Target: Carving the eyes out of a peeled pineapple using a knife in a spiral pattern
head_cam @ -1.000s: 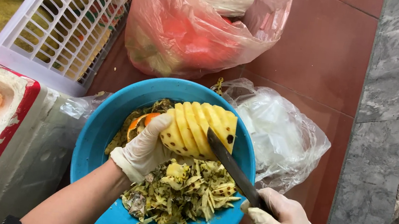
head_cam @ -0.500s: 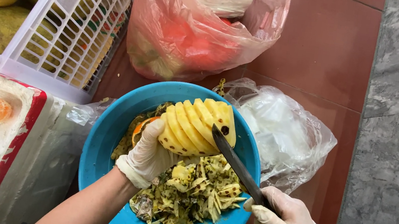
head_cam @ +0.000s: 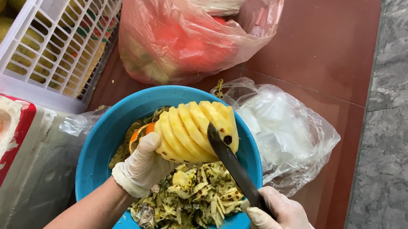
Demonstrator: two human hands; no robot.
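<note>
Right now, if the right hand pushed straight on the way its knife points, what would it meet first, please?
The right hand aims its knife up-left; the blade tip already meets the peeled pineapple, apparently in a groove.

Peeled yellow pineapple point(head_cam: 192, 131), spiral grooves cut across it, a few dark eyes left near the far end, lying tilted over the blue basin point(head_cam: 104, 139). Dark knife point(head_cam: 231, 164) blade rests diagonally against its right side, tip apparently in a groove.
</note>
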